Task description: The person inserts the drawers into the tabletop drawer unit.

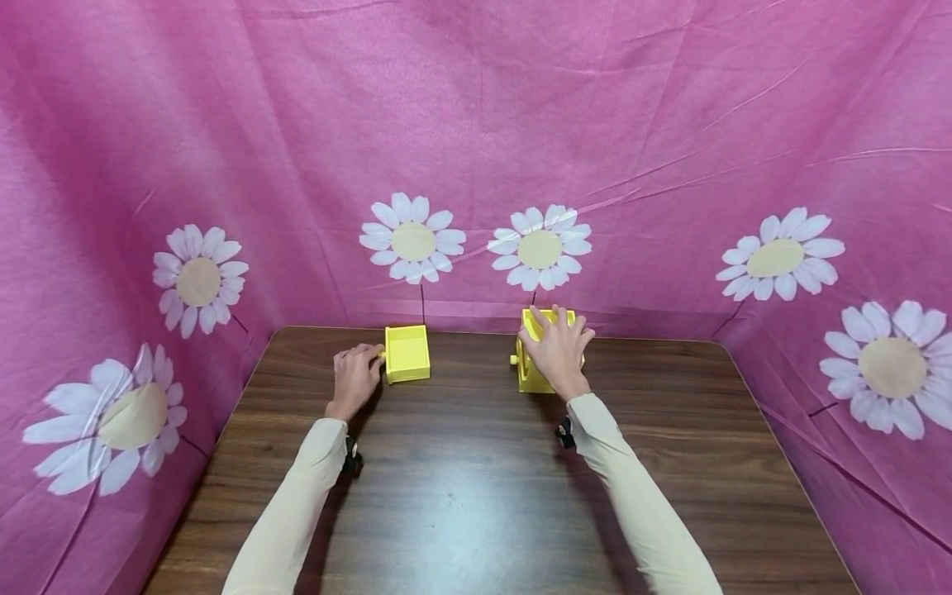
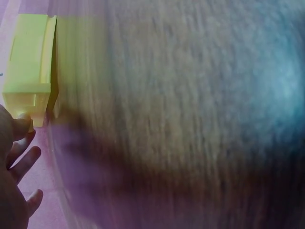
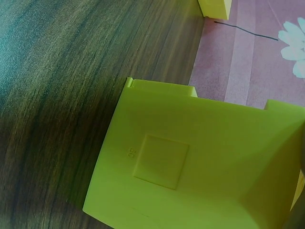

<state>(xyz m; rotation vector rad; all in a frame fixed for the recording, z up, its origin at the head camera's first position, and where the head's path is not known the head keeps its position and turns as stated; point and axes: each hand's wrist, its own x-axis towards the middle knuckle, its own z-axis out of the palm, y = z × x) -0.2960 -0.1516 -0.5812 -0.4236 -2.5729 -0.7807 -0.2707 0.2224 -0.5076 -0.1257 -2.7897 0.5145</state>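
Observation:
My left hand point(image 1: 355, 376) is at the left side of a small yellow open-topped drawer point(image 1: 408, 364), pinching its knob point(image 1: 383, 354) between thumb and finger. In the left wrist view the other fingers point(image 2: 26, 164) stand loose below the drawer point(image 2: 31, 57). My right hand point(image 1: 561, 351) is spread over a yellow box point(image 1: 531, 382), its fingers lying across the upper part and partly hiding it. A round knob point(image 1: 514, 360) sticks out on the box's left. Seen from the right wrist, the box's flat side point(image 3: 162, 162) has a raised square; that hand is mostly out of frame.
Both yellow pieces stand apart near the back edge of a brown wood-grain table point(image 1: 461, 463). A pink cloth point(image 1: 476, 124) printed with white daisies rises behind the table and along both sides. A dark wrist camera point(image 1: 353, 457) hangs at the left cuff.

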